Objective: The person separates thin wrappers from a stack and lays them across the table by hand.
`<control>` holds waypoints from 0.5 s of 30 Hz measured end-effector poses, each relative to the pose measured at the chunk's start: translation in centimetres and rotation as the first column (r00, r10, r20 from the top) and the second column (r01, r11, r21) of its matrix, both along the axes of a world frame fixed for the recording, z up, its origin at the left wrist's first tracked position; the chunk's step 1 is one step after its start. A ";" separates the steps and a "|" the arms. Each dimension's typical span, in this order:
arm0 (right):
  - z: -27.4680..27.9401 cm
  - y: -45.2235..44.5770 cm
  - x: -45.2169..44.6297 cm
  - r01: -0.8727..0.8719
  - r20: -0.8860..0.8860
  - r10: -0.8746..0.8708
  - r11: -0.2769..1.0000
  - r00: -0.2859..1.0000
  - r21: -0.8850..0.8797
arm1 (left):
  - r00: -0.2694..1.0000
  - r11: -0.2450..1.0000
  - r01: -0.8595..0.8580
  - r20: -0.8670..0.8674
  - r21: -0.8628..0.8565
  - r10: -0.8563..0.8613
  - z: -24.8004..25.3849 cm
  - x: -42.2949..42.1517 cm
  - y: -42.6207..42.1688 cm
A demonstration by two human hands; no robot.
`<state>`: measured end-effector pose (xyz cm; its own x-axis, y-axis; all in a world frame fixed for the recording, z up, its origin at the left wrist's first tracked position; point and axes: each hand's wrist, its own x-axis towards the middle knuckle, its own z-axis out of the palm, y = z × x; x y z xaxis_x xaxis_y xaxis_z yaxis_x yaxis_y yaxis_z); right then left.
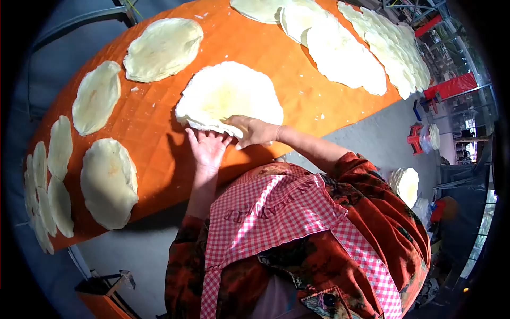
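A large, pale round flatbread, looking like a stack of thin sheets, lies near the table's front edge in the head view. My right hand grips its near rim, fingers on top and the edge folded up slightly. Palm up, my left hand has its fingers spread, with the tips at or just under that same rim; it does not close on anything. To the left, another flatbread rests in shadow on the orange quilted table cover.
More flatbreads lie around the left and back of the table. Overlapping bright ones and a long overlapping row fill the right end. A red stool and a pale round stack stand beyond the table, at right.
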<state>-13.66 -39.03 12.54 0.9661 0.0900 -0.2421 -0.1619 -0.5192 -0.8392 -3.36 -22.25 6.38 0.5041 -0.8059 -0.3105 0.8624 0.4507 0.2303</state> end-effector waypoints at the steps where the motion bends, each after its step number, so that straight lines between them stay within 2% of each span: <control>1: -0.2 -0.5 -0.4 0.109 -0.085 -0.100 0.989 0.991 0.101 | 0.999 0.999 0.006 0.045 -0.044 -0.004 0.2 0.0 0.1; 2: 0.4 -0.7 -0.5 0.160 -0.140 -0.135 0.969 0.981 0.187 | 0.997 0.999 0.005 0.073 -0.036 -0.003 0.4 -0.2 0.0; 4: -1.2 -1.6 -0.3 0.104 -0.066 -0.090 0.962 0.994 0.253 | 0.990 1.000 0.012 0.137 -0.018 -0.009 1.1 -0.6 -0.3; 7: -2.4 -2.3 -0.1 0.149 -0.105 -0.121 0.935 0.987 0.322 | 0.974 0.999 0.025 0.223 0.026 -0.030 0.2 -0.7 -0.4; 10: -1.6 -1.5 -0.3 0.189 -0.094 -0.173 0.963 0.980 0.193 | 0.961 0.998 0.034 0.271 0.057 -0.048 -0.6 -0.7 -0.6; 11: -2.0 -1.3 -0.3 0.169 -0.036 -0.166 0.974 0.985 0.147 | 0.961 0.996 0.032 0.273 0.080 -0.052 -0.5 -0.7 -0.7; 15: -1.5 -0.7 -0.1 0.206 -0.080 -0.196 0.969 0.977 0.138 | 0.966 0.982 0.008 0.253 0.190 -0.057 -0.2 -0.8 -0.7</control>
<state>-13.80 -39.74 10.99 0.9505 -0.0654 -0.3037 -0.3072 -0.3439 -0.8873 -4.18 -22.97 6.23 0.5608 -0.7634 -0.3205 0.7770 0.3514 0.5223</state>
